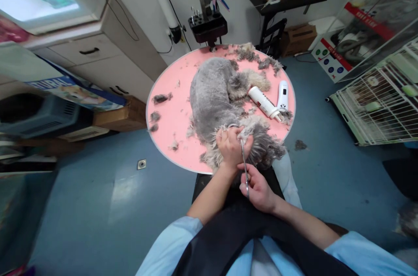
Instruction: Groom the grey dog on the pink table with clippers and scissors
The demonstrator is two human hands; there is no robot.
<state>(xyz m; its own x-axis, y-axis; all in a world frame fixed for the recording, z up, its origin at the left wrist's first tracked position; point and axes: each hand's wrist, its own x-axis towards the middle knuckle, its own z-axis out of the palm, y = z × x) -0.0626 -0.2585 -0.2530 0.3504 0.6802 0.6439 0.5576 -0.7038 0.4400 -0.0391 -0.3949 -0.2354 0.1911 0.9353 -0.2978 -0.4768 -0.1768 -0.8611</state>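
Centrally, lying on a round pink table [170, 89]: a grey dog [215, 97], head end nearest the person. Left hand [231, 147] closing around the shaggy fur there; right hand [257, 189] gripping thin scissors [244, 165], blades pointing up into that fur. Resting just beside the dog, two white clippers [272, 102]. Lying scattered over the tabletop, fur clippings [160, 98]. Standing beyond, a black tool holder [209, 28]; at far right, a wire cage [382, 102].

The dog's [215, 97] face is hidden under the left hand [231, 147].
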